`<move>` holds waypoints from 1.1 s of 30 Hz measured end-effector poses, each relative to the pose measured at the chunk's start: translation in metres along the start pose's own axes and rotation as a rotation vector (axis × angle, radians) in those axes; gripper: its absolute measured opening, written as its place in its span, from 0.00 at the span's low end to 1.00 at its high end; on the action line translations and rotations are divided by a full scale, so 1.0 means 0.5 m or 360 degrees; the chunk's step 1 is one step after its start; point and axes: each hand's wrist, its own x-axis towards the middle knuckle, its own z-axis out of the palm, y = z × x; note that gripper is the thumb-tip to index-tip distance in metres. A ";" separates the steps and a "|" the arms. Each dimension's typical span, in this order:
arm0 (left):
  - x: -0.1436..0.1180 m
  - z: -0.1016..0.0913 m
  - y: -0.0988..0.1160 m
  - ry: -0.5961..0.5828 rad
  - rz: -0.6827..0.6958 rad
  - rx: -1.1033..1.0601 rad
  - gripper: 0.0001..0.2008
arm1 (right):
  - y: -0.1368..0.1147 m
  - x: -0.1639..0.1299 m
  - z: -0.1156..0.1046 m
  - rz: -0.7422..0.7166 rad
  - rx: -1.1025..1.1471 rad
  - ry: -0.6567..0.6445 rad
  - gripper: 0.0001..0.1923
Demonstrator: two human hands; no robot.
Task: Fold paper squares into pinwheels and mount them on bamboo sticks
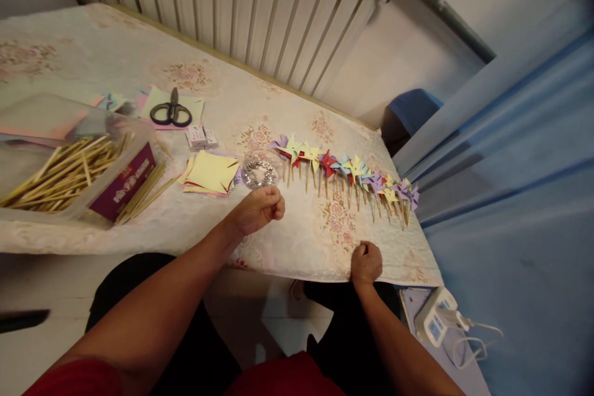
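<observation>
My left hand (258, 209) is closed in a loose fist just in front of a clear round dish (260, 169) of small shiny metal pieces. Nothing shows in its fingers. Curled into a fist too, my right hand (366, 262) rests at the table's front edge, with no object visible in it. Beyond it, several colourful paper pinwheels (355, 167) on wooden sticks lie in a row. Left of the dish sits a stack of square paper sheets (212, 172), yellow on top.
Dark-handled scissors (171, 112) lie on more paper sheets, beside small white boxes (201, 137). At left, a clear plastic bin (134, 182) holds wooden sticks (74, 173). A power strip (436, 318) with a cable is at lower right, near a blue curtain (505, 185).
</observation>
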 end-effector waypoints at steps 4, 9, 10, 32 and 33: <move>0.003 -0.004 0.000 0.0011 -0.0009 -0.0044 0.17 | 0.000 0.001 -0.002 0.0009 -0.0017 -0.0023 0.16; 0.002 -0.004 0.001 0.0015 -0.0020 -0.0095 0.17 | -0.003 0.000 -0.004 0.0015 -0.0013 -0.0016 0.15; 0.002 -0.004 0.001 0.0012 -0.0020 -0.0101 0.17 | -0.003 0.000 -0.004 0.0016 -0.0008 -0.0009 0.15; -0.003 -0.019 -0.010 -0.0041 -0.0007 0.0022 0.13 | -0.010 -0.001 -0.009 0.0058 0.0000 -0.0035 0.15; -0.003 -0.018 -0.010 -0.0038 -0.0015 0.0040 0.14 | -0.010 -0.001 -0.009 0.0061 -0.0003 -0.0032 0.15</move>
